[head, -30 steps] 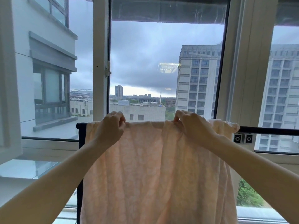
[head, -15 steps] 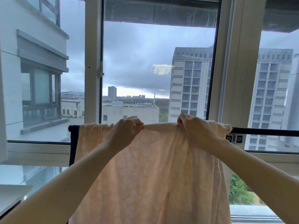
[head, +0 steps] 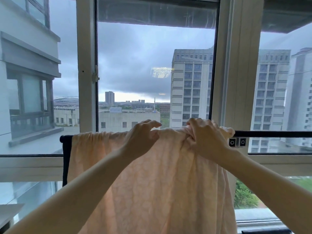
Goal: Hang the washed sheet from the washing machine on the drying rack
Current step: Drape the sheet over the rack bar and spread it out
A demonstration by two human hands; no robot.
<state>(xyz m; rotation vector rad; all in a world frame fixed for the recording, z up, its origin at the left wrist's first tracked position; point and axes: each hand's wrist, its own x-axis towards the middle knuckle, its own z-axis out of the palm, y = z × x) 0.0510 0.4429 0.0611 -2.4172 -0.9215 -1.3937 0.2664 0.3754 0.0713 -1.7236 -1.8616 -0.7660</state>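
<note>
A pale peach patterned sheet (head: pixel 152 183) hangs over the black top bar of the drying rack (head: pixel 270 134), in front of the window. My left hand (head: pixel 143 137) is at the sheet's top edge near the middle of the bar. Its fingers are lifted and loosely spread above the bar, and the thumb touches the fabric. My right hand (head: pixel 207 139) grips a bunched fold of the sheet on the bar, further right. The sheet's right end is gathered in a lump just past that hand. The sheet's lower part runs out of view.
The rack's dark left post (head: pixel 65 157) stands beside the sheet's left edge. Two small square fittings (head: pixel 237 142) sit under the bar right of the sheet. White window frames (head: pixel 236 81) and glass lie close behind the rack. A pale surface corner (head: pixel 8 211) shows at lower left.
My left hand slid right along the bar toward my right hand, and its fingers loosened from the fabric. My right hand kept its hold on the bunched fold.
</note>
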